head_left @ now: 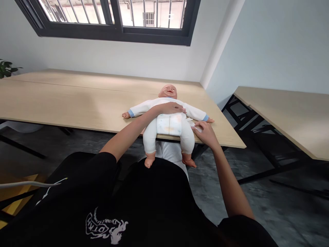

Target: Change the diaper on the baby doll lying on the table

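Observation:
A baby doll (168, 92) in a white top with blue cuffs lies on its back, its lower legs hanging over the table's front edge. Around its hips is a white diaper (168, 124) with faint coloured prints, the front panel folded up over the belly. My left hand (172, 107) rests flat across the doll's belly at the diaper's upper edge, fingers stretched out. Beside the doll's hip on the right, my right hand (205, 132) pinches the white side flap of the diaper between thumb and fingers. Part of that flap is hidden by the fingers.
The doll lies near the right end of a long light wood table (64, 99). A second wood table (288, 113) stands to the right, across a gap. A barred window (115, 17) is in the wall behind. A plant (7, 68) shows at the far left.

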`<state>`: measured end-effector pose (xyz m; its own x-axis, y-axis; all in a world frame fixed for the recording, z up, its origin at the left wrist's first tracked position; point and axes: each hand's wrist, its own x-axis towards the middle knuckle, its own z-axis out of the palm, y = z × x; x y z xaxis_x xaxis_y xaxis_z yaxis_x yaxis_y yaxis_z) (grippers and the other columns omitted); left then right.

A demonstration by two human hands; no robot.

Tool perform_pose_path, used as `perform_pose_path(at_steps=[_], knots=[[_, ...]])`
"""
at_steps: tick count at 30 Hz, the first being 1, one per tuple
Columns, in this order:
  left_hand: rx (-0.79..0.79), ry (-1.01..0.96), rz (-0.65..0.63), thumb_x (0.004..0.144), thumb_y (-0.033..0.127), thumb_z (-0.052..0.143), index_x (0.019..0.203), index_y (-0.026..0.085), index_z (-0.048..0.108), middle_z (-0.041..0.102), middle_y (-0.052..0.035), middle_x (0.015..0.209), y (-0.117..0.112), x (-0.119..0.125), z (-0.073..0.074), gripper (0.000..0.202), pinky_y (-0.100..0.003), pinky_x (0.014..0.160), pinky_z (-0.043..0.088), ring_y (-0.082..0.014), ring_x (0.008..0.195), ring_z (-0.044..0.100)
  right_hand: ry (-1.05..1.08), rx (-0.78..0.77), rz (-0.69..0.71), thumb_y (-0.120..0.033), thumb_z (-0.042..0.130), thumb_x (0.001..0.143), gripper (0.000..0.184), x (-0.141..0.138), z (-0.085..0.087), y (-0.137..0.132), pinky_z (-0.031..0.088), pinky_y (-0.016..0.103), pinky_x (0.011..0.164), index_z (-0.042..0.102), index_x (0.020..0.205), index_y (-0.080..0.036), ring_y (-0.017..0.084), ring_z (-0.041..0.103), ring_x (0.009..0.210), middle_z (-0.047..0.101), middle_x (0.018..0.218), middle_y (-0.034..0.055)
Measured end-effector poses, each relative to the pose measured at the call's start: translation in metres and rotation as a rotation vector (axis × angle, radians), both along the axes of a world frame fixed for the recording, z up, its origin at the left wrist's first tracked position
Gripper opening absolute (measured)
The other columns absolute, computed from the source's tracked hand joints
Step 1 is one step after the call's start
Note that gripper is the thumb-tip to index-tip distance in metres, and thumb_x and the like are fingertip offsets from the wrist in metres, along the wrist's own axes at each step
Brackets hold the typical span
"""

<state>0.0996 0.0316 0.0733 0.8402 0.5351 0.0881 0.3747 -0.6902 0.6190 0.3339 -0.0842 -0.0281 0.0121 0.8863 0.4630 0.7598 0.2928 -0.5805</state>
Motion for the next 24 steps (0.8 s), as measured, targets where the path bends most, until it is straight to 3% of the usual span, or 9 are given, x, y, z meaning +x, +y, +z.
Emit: perform_pose_path(at_steps=[4, 7, 12, 15, 19, 24], knots=[[-0.048, -0.051, -0.001, 0.097, 0.034, 0.053, 0.110, 0.016, 0.079, 0.074, -0.0064, 0.123, 0.005, -0.002, -0.002, 0.034, -0.027, 0.112, 0.039, -0.0205, 0.121, 0.063, 0.236, -0.093, 0.002, -0.065, 0.059, 0.079, 0.044, -0.004, 0.010, -0.006, 0.052, 0.045, 0.082, 0.058, 0.085, -0.021, 0.027, 0.064, 0.081, 0.068, 0.084, 0.0086], [-0.047, -0.083, -0.038, 0.097, 0.037, 0.054, 0.116, 0.017, 0.077, 0.073, -0.0055, 0.124, 0.016, -0.003, -0.008, 0.035, -0.026, 0.110, 0.041, -0.0204, 0.123, 0.062, 0.503, -0.146, 0.015, -0.066, 0.071, 0.071, 0.051, -0.004, 0.016, -0.010, 0.052, 0.036, 0.068, 0.056, 0.091, -0.021, 0.021, 0.061, 0.063, 0.064, 0.071, 0.0035], [-0.040, -0.093, -0.005, 0.096, 0.042, 0.059, 0.117, 0.021, 0.077, 0.074, -0.0037, 0.123, 0.025, -0.006, -0.012, 0.035, -0.027, 0.108, 0.043, -0.0201, 0.121, 0.063, 0.726, -0.127, 0.003, -0.058, 0.084, 0.055, 0.065, 0.003, 0.026, -0.003, 0.051, 0.028, 0.061, 0.058, 0.099, -0.019, 0.017, 0.063, 0.067, 0.068, 0.084, 0.0049], [-0.022, -0.108, -0.004, 0.095, 0.037, 0.059, 0.112, 0.019, 0.078, 0.075, -0.0056, 0.120, 0.022, -0.004, -0.011, 0.031, -0.029, 0.108, 0.043, -0.0202, 0.117, 0.065, 0.776, -0.055, -0.033, -0.051, 0.086, 0.053, 0.059, -0.002, 0.044, 0.008, 0.055, 0.028, 0.062, 0.059, 0.095, -0.019, 0.016, 0.064, 0.068, 0.067, 0.081, 0.0032], [-0.019, -0.150, -0.020, 0.091, 0.030, 0.058, 0.110, 0.015, 0.077, 0.075, -0.0081, 0.115, 0.021, -0.001, -0.012, 0.031, -0.030, 0.104, 0.046, -0.0206, 0.110, 0.066, 0.804, -0.106, -0.015, -0.037, 0.084, 0.056, 0.050, -0.036, 0.076, 0.025, 0.060, 0.033, 0.065, 0.060, 0.096, -0.018, 0.018, 0.066, 0.064, 0.066, 0.077, 0.0022], [0.017, -0.144, 0.016, 0.083, 0.019, 0.057, 0.095, 0.013, 0.074, 0.075, -0.0047, 0.093, 0.024, -0.001, -0.016, 0.021, -0.030, 0.088, 0.051, -0.0199, 0.091, 0.067, 0.538, -0.152, 0.018, -0.024, 0.076, 0.066, 0.035, -0.090, 0.097, 0.036, 0.059, 0.040, 0.072, 0.061, 0.097, -0.017, 0.023, 0.068, 0.067, 0.066, 0.070, 0.0022]])
